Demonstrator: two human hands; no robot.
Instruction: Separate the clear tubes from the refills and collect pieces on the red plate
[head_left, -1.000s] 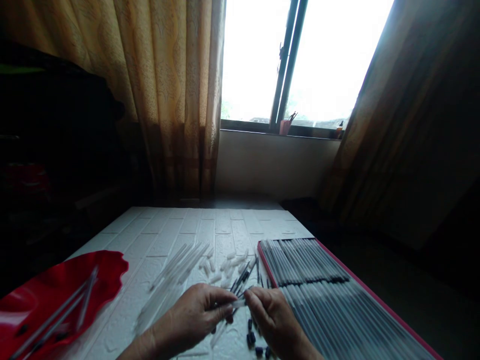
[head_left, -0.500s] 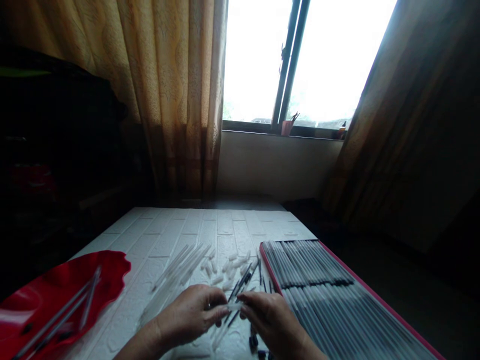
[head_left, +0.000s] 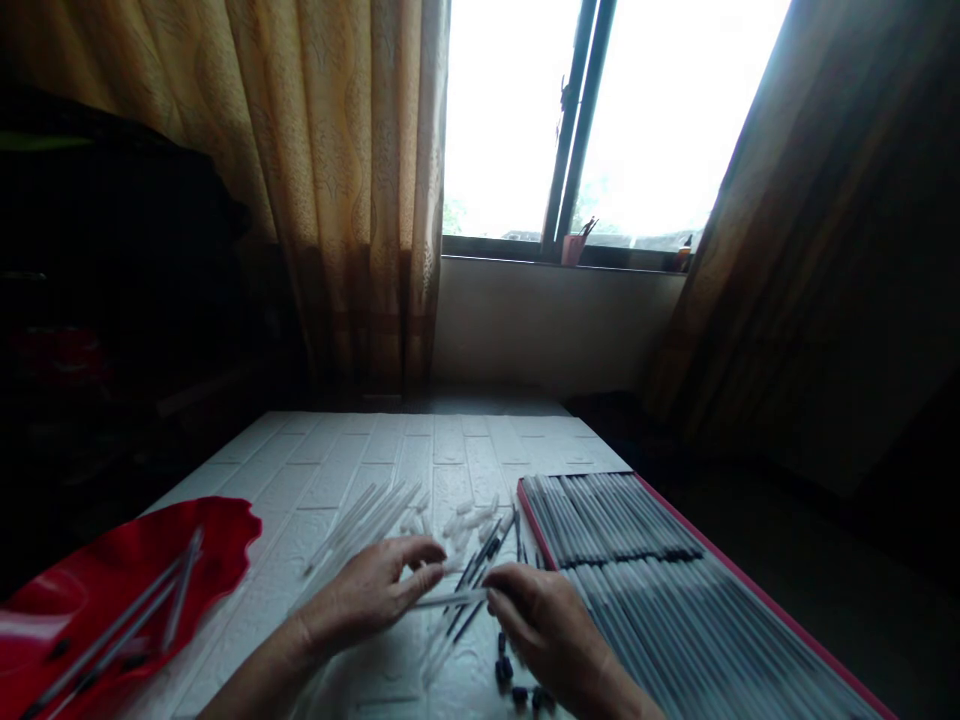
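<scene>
My right hand (head_left: 551, 625) pinches the right end of a clear pen barrel (head_left: 454, 599), which lies level above the table. My left hand (head_left: 379, 590) is at the barrel's other end, thumb and forefinger apart; its lower fingers are hidden. Beneath and between the hands lie several thin dark pen refills (head_left: 480, 560). Small translucent pen caps (head_left: 465, 520) are scattered behind them. Long clear barrels (head_left: 367, 525) lie in a bunch beyond my left hand. Small black pieces (head_left: 502, 668) sit beside my right hand.
On the right, a red-edged box (head_left: 529, 515) holds two rows of pens (head_left: 637, 600). A red wavy-rimmed dish (head_left: 240, 530) with several pens stands at the left of the white brick-patterned table (head_left: 337, 455). Curtains (head_left: 337, 200) and a window are behind.
My left hand has drawn away to the left and opened its thumb and forefinger. More of the barrel now shows between the hands. My right hand keeps its pinch.
</scene>
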